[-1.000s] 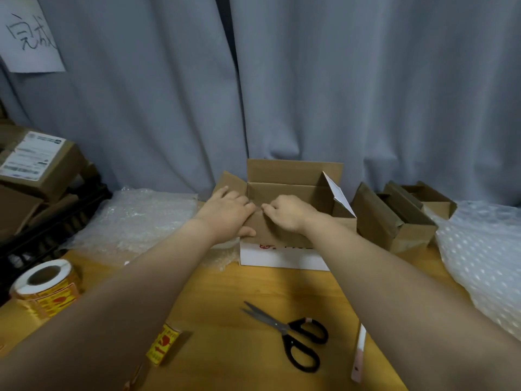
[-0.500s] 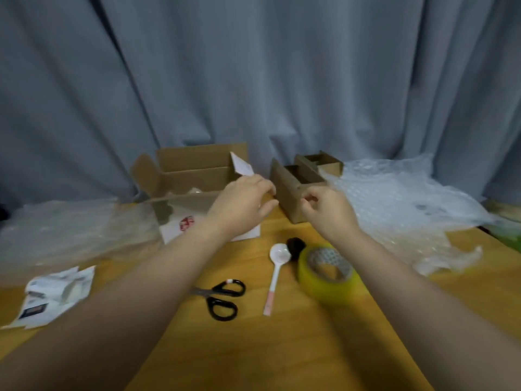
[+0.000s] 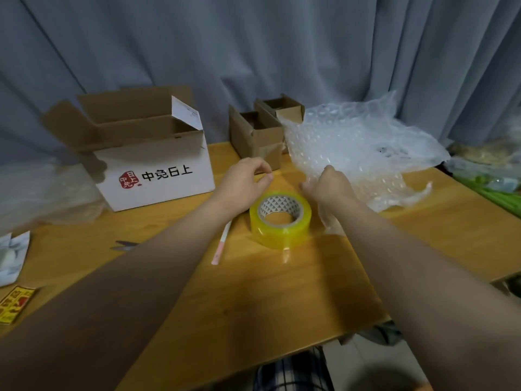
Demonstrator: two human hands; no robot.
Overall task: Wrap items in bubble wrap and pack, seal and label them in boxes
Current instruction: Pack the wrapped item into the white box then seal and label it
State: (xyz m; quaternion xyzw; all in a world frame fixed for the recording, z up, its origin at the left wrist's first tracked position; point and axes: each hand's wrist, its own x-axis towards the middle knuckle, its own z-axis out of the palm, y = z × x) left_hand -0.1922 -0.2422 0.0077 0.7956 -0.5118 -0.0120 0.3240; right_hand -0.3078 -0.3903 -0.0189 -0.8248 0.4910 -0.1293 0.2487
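A crumpled sheet of bubble wrap (image 3: 363, 148) lies on the right of the wooden table (image 3: 282, 292). My right hand (image 3: 331, 189) reaches into its near left edge, and its fingers curl into the wrap. My left hand (image 3: 244, 182) hovers just left of it, above the table, with loosely curled fingers and nothing in them. A roll of yellowish clear tape (image 3: 280, 218) stands right in front of both hands. A white cardboard box (image 3: 158, 170) with red and black print stands open at the left, its flaps up.
Two small open brown boxes (image 3: 255, 134) stand behind my hands against the grey curtain. A white spoon handle (image 3: 222, 244) and scissor tips (image 3: 124, 245) stick out from under my left forearm. More bubble wrap (image 3: 42, 193), paper (image 3: 14, 255) and a yellow sticker (image 3: 14, 303) lie at far left.
My hands left the white box's flaps and moved right, past the tape roll. My right hand has reached the bubble wrap's edge. My view has swung right and down.
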